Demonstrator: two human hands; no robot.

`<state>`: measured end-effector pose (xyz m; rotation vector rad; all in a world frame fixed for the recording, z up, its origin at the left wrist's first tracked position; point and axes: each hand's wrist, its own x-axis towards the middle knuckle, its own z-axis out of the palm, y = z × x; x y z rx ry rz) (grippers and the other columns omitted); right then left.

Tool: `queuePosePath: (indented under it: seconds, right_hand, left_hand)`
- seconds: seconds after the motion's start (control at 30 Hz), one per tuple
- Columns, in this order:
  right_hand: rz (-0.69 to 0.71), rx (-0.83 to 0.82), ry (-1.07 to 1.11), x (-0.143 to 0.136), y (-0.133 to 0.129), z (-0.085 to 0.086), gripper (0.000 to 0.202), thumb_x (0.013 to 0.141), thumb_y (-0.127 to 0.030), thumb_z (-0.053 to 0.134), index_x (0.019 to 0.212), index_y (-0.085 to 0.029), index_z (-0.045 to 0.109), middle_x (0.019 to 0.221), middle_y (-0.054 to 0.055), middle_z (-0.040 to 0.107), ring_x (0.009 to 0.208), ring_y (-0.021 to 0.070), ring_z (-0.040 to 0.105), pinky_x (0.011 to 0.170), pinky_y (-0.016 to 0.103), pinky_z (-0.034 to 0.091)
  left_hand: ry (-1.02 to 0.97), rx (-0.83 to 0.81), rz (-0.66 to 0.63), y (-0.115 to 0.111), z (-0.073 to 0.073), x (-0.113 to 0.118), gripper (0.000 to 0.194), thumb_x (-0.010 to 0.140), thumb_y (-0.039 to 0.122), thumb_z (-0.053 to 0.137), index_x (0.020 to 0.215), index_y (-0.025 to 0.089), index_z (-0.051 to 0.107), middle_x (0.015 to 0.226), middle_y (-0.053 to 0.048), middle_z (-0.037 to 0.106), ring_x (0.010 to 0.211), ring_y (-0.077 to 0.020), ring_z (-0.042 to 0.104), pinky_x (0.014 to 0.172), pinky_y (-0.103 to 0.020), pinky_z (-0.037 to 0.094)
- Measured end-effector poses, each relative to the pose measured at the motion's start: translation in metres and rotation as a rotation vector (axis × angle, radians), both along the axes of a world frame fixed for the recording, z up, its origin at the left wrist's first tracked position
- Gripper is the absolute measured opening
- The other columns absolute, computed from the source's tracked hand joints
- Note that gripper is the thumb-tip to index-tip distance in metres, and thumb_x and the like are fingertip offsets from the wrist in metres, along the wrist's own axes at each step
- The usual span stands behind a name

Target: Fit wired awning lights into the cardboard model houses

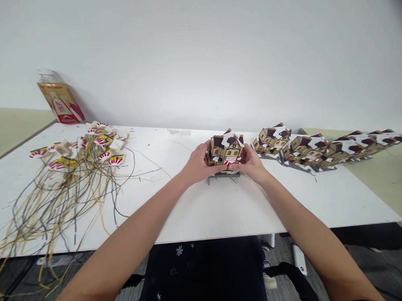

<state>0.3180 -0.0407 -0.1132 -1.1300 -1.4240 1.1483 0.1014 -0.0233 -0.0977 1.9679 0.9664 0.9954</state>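
Note:
Between my two hands is a small model house [228, 145] with a dark roof, white snow patches and a red-lettered sign on its front. My left hand [201, 163] grips its left side, and my right hand [252, 164] grips its right side. Both thumbs meet low on the front, by a red-and-white striped piece [228, 165]. Under the house shows a grey base [224, 174] with thin wire ends poking out below. The fingers behind the house are partly hidden.
Similar model houses [307, 151] stand in a row along the table's right side. At left lies a tangled pile of black and yellow wires [72, 191] with striped pieces [57, 166], some ends hanging over the front edge. A bottle [61, 101] leans against the wall behind.

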Motion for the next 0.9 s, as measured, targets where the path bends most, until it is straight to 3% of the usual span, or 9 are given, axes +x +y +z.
queuePosePath:
  seconds: [0.1,0.23,0.37,0.53,0.67,0.8,0.9]
  right_hand:
    - [-0.014,0.035,-0.033,-0.003,-0.002,0.000,0.069,0.050,-0.043,0.091,0.098,-0.025,0.046,0.103,0.003,0.065,0.096,0.0235,0.065,0.082,0.039,0.056]
    - [-0.051,0.200,-0.183,-0.005,-0.007,0.004,0.077,0.050,-0.044,0.091,0.112,-0.026,0.049,0.110,0.005,0.063,0.102,0.0244,0.062,0.093,0.043,0.051]
    - [-0.109,0.475,-0.293,-0.001,-0.007,0.007,0.076,0.066,-0.048,0.082,0.130,-0.028,0.046,0.128,0.009,0.053,0.117,0.0267,0.054,0.101,0.046,0.045]
    - [-0.568,0.712,-0.502,0.018,0.003,0.006,0.066,0.077,-0.048,0.071,0.133,-0.024,0.044,0.131,0.014,0.049,0.127,0.0310,0.044,0.108,0.051,0.038]
    - [-0.882,0.831,-0.655,0.039,0.014,0.005,0.068,0.078,-0.048,0.066,0.134,-0.018,0.041,0.130,0.018,0.046,0.130,0.0342,0.039,0.112,0.056,0.027]
    - [-1.059,0.781,-0.738,0.058,0.023,-0.002,0.083,0.076,-0.052,0.066,0.141,-0.013,0.032,0.140,0.022,0.035,0.136,0.0374,0.031,0.112,0.059,0.025]
    - [-1.088,0.689,-0.744,0.070,0.029,-0.009,0.095,0.073,-0.055,0.068,0.145,-0.011,0.026,0.146,0.024,0.029,0.139,0.0379,0.024,0.114,0.058,0.021]
  left_hand:
    - [-0.030,-0.023,-0.010,-0.002,-0.002,0.000,0.100,0.056,0.049,0.086,0.140,0.022,0.039,0.127,-0.012,0.059,0.112,-0.0297,0.059,0.094,-0.045,0.052]
    - [-0.098,-0.084,0.006,-0.006,-0.003,0.002,0.100,0.054,0.044,0.088,0.137,0.022,0.036,0.124,-0.012,0.061,0.107,-0.0280,0.064,0.092,-0.044,0.054]
    - [-0.247,-0.106,0.013,-0.005,-0.004,0.004,0.098,0.051,0.037,0.091,0.132,0.024,0.036,0.124,-0.011,0.061,0.109,-0.0266,0.064,0.091,-0.042,0.056]
    - [-0.380,-0.136,0.171,0.006,-0.001,0.003,0.096,0.050,0.038,0.091,0.127,0.024,0.035,0.127,-0.011,0.059,0.112,-0.0263,0.064,0.094,-0.046,0.056]
    - [-0.418,-0.028,0.312,0.015,0.012,-0.001,0.093,0.054,0.044,0.089,0.125,0.022,0.032,0.133,-0.014,0.054,0.119,-0.0259,0.060,0.097,-0.044,0.055]
    - [-0.504,0.118,0.434,0.024,0.032,-0.018,0.085,0.063,0.044,0.084,0.126,0.023,0.030,0.133,-0.014,0.053,0.119,-0.0234,0.060,0.099,-0.041,0.054]
    - [-0.534,0.283,0.556,0.033,0.053,-0.050,0.091,0.064,0.047,0.082,0.132,0.024,0.025,0.133,-0.013,0.052,0.123,-0.0226,0.057,0.101,-0.041,0.053]
